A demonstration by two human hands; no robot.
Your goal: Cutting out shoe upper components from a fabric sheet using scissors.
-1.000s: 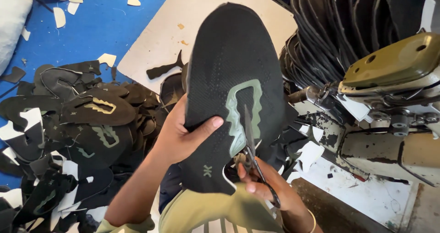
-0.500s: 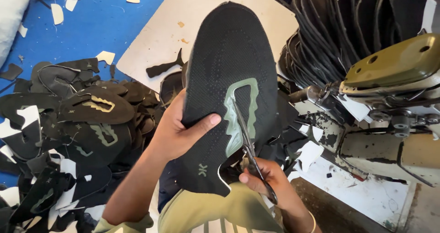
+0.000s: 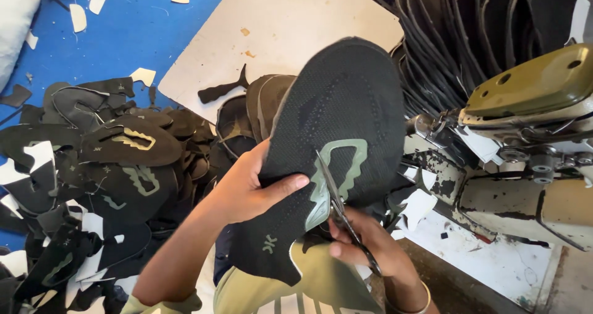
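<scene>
My left hand [image 3: 250, 187] grips the left edge of a black knit shoe upper [image 3: 336, 110], thumb on top, holding it up in front of me. The upper has a pale green outlined patch [image 3: 349, 166] near its middle and a small green mark at its lower end. My right hand [image 3: 364, 246] holds a pair of scissors [image 3: 336, 206] whose blades point up into the green patch. A bangle sits on my right wrist.
A heap of black cut uppers [image 3: 117, 166] and white scraps lies at left on a blue sheet [image 3: 142, 24]. A beige board [image 3: 290, 30] lies behind. A stack of black uppers [image 3: 488, 30] and a worn sewing machine [image 3: 531, 135] stand at right.
The shoe upper has tilted slightly and shifted right in my left hand. The scissors have moved a little along the green patch.
</scene>
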